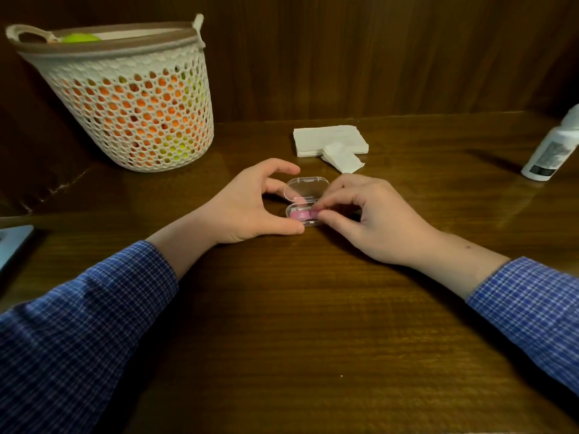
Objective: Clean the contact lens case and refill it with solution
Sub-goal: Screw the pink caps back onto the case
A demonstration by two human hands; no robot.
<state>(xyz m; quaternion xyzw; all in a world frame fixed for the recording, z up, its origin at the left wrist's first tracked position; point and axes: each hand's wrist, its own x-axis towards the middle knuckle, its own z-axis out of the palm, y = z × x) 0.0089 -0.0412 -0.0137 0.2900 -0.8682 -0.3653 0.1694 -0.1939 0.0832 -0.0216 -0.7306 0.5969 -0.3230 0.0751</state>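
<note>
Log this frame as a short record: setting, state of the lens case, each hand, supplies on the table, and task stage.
setting: wooden table, seen from the head camera
case: clear box, lid open, pink lens case inside
left hand: steadies the box between thumb and fingers
right hand: fingertips pinch the pink lens case at its right end
supplies: stack of tissues behind the box; white solution bottle far right, untouched
other: mesh basket far left
stage: lens case not yet out of the box

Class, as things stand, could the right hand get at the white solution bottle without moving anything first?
Probably yes: bare table lies between the right hand and the solution bottle, though it first must release the pink piece.
</note>
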